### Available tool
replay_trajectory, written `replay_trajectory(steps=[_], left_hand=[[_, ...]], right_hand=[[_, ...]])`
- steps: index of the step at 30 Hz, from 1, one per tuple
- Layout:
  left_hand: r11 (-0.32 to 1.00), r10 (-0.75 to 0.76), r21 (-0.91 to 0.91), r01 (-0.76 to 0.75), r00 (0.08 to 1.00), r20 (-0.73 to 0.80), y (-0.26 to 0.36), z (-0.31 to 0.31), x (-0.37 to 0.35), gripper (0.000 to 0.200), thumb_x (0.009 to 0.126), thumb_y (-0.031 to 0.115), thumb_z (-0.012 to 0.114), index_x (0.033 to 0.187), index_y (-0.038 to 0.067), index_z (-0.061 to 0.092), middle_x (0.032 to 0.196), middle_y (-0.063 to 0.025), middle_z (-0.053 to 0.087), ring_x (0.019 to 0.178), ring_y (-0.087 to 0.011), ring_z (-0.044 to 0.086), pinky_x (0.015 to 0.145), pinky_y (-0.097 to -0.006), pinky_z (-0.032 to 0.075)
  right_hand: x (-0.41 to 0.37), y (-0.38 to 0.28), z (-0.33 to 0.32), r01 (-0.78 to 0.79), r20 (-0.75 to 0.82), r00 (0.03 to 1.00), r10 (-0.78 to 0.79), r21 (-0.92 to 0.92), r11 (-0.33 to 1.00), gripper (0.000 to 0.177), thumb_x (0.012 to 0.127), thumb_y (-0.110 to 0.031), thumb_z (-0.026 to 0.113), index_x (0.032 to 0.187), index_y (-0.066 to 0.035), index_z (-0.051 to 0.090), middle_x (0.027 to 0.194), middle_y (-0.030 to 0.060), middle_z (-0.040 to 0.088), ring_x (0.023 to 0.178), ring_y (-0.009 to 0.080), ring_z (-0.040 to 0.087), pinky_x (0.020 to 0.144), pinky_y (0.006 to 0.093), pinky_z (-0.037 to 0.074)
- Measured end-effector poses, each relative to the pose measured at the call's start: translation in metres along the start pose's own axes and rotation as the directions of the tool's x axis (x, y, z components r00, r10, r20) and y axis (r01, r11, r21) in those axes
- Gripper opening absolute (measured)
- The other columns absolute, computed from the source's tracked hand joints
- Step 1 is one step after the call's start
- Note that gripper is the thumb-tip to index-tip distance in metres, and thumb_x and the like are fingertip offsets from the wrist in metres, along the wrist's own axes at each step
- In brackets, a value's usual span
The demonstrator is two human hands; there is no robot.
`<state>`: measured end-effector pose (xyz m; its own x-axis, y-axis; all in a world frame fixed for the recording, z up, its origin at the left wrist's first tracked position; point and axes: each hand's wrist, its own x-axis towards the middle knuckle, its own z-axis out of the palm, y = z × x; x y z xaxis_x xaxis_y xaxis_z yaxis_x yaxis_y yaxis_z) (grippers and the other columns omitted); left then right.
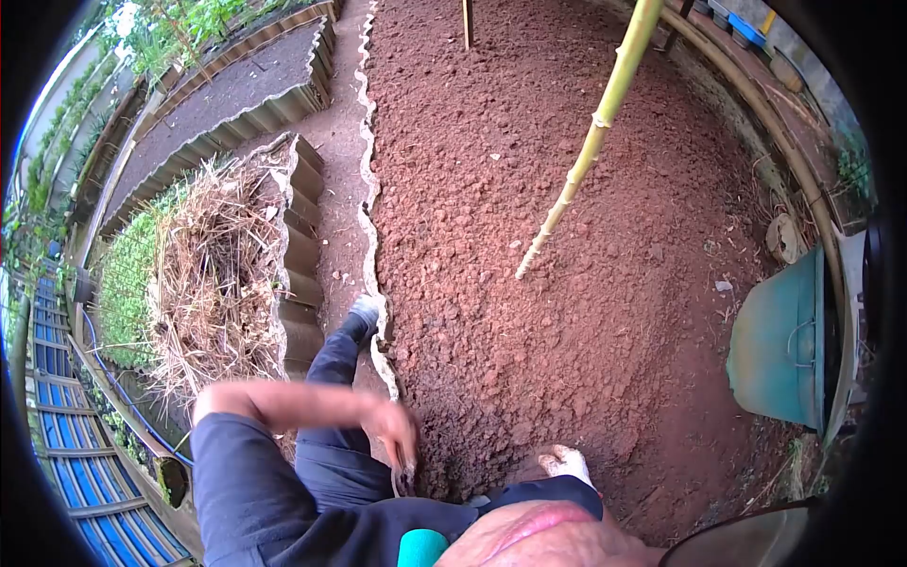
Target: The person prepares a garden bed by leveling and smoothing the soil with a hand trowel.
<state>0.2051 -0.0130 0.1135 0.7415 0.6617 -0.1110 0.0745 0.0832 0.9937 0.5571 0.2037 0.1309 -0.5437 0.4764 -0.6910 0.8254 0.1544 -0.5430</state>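
Observation:
My left hand (401,437) reaches down at the near left corner of the soil bed (529,350), beside its wavy edging (367,189). The hand is blurred, its fingers bent and pressed together around something narrow and brownish that I cannot make out. Dark, freshly turned soil (463,444) lies just right of the fingers. A pale, soil-stained shape (567,462) rests on the bed beyond my dark clothing; it looks like my foot, but I cannot be sure. My other foot (365,308) stands against the edging. No part of my right hand can be made out.
A green bamboo pole (588,151) slants up from the bed; a wooden stake (467,24) stands farther back. At right is a teal tub (777,345). A straw-covered bed (217,274) with corrugated edging (300,255) lies left, across a narrow dirt path (338,189).

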Motion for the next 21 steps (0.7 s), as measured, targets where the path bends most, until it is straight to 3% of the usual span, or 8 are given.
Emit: replay_trajectory(steps=[2,4,6,8,12,15,17,21], left_hand=[[0.907,-0.322,0.122,0.403,0.851,-0.416,0.067,-0.135,-0.052,0.028,0.082,0.020,0.069,0.097,-0.002,0.064,0.088,-0.0152,0.066,0.079,-0.0268,0.064,0.074,-0.0390,0.056],[0.792,-0.135,0.135,0.596,0.387,-0.912,0.139,-0.261,-0.100,0.028,0.081,0.021,0.068,0.095,-0.003,0.064,0.086,-0.0159,0.065,0.077,-0.0266,0.063,0.072,-0.0394,0.055],[0.794,0.214,0.087,0.601,-0.143,-0.966,0.205,-0.344,-0.129,0.028,0.079,0.021,0.067,0.093,-0.003,0.063,0.084,-0.0166,0.064,0.076,-0.0263,0.062,0.071,-0.0398,0.054],[0.810,0.374,0.098,0.579,-0.380,-0.846,0.234,-0.368,-0.131,0.028,0.077,0.021,0.066,0.091,-0.003,0.063,0.082,-0.0172,0.062,0.074,-0.0261,0.061,0.070,-0.0402,0.054],[0.785,0.294,0.042,0.618,-0.312,-0.904,0.155,-0.301,-0.079,0.028,0.074,0.021,0.064,0.086,-0.004,0.062,0.078,-0.0186,0.060,0.071,-0.0256,0.058,0.067,-0.0409,0.052],[0.825,-0.203,-0.266,0.498,-0.178,-0.963,0.061,-0.189,-0.052,0.025,0.073,0.022,0.063,0.077,-0.003,0.062,0.082,-0.0216,0.057,0.079,-0.0301,0.056,0.068,-0.0419,0.047],[0.691,0.252,-0.090,0.717,-0.356,-0.900,-0.014,-0.105,-0.040,0.030,0.078,0.016,0.064,0.105,0.003,0.062,0.102,-0.0189,0.046,0.095,-0.0315,0.049,0.081,-0.0369,0.043],[0.685,0.131,-0.423,0.593,-0.672,-0.729,-0.033,-0.009,0.000,0.040,0.083,0.013,0.064,0.122,0.004,0.055,0.105,-0.0185,0.043,0.095,-0.0337,0.049,0.085,-0.0431,0.042]], right_hand=[[0.010,0.017,0.004,0.003,0.000,1.000,-0.003,-0.024,1.000,0.032,0.081,-0.025,0.064,0.098,0.001,0.067,0.089,0.0180,0.068,0.086,0.0271,0.066,0.076,0.0350,0.050],[0.014,0.023,0.011,0.033,-0.094,0.995,-0.024,0.105,0.994,0.027,0.082,-0.024,0.063,0.091,0.001,0.066,0.083,0.0139,0.067,0.075,0.0244,0.062,0.071,0.0347,0.049],[0.019,0.010,0.010,0.014,-0.085,0.996,-0.003,0.130,0.991,0.026,0.083,-0.023,0.063,0.095,0.000,0.067,0.086,0.0138,0.068,0.080,0.0223,0.064,0.074,0.0329,0.050],[0.012,-0.013,-0.002,0.125,-0.022,0.992,-0.125,0.031,0.992,0.029,0.084,-0.022,0.063,0.104,-0.002,0.068,0.095,0.0165,0.069,0.093,0.0239,0.067,0.083,0.0322,0.050],[0.013,-0.009,0.006,0.088,-0.011,0.996,-0.087,0.089,0.992,0.028,0.084,-0.022,0.061,0.105,-0.004,0.068,0.099,0.0174,0.069,0.097,0.0263,0.066,0.085,0.0352,0.051],[0.010,0.003,0.003,0.066,-0.032,0.997,-0.063,0.090,0.994,0.028,0.084,-0.022,0.061,0.103,-0.004,0.069,0.098,0.0176,0.069,0.096,0.0280,0.067,0.084,0.0364,0.051],[0.012,0.028,0.002,0.083,-0.071,0.995,-0.072,0.157,0.984,0.027,0.083,-0.022,0.062,0.102,-0.005,0.070,0.096,0.0175,0.069,0.093,0.0294,0.067,0.083,0.0370,0.051],[0.001,0.047,-0.027,0.120,-0.325,0.937,-0.131,-0.054,0.991,0.024,0.082,-0.022,0.062,0.094,-0.003,0.070,0.088,0.0205,0.068,0.084,0.0319,0.067,0.075,0.0411,0.052]])
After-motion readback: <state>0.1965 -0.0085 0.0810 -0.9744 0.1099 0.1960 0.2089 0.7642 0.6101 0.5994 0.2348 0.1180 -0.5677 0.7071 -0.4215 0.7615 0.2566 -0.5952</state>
